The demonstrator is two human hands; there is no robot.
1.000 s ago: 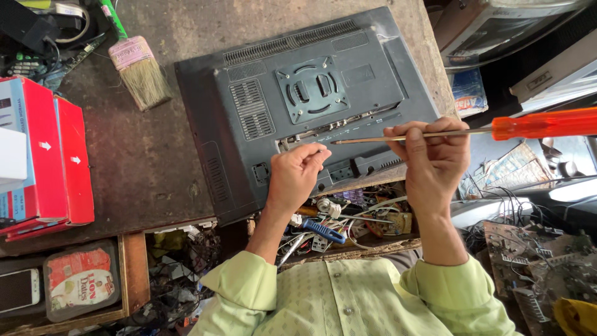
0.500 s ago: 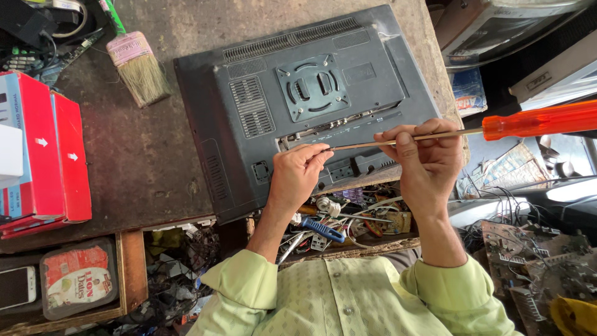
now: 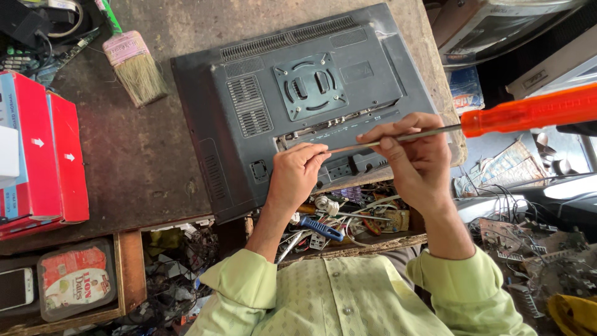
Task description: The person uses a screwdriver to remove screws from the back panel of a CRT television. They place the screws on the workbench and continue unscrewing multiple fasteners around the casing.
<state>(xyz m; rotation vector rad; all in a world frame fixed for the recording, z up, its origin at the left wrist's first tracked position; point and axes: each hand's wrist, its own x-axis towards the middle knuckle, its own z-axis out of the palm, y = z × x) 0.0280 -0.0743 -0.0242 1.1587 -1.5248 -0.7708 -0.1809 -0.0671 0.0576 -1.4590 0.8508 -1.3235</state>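
- The dark grey flat-panel television [image 3: 311,106] lies face down on the worn brown table [image 3: 137,168], its plastic back cover up, probably so the rear panel and its fixings are within reach.
- The right hand [image 3: 416,158] grips the steel shaft of a long screwdriver with a translucent orange handle [image 3: 528,113]; holding it by the shaft instead of the handle seems meant to give finer control of the tip.
- The left hand [image 3: 298,174] is pinched shut around the screwdriver's tip at the lower edge of the television, just below the row of ports; whether a screw sits between the fingers I cannot tell.
- The screwdriver lies nearly level across the television's lower right part, its handle jutting past the table edge.
- A paintbrush with a pink ferrule and pale bristles [image 3: 134,65] rests on the table, just beside the television's upper left corner.
- Two red cardboard boxes with white arrow marks [image 3: 43,155] stand at the table's left edge.
- Below them, a wooden tray holds a clear plastic tub with a red-and-white label [image 3: 74,280] beside a white phone [image 3: 13,289].
- An open drawer under the hands holds loose parts, wires and a blue-handled tool [image 3: 320,228].
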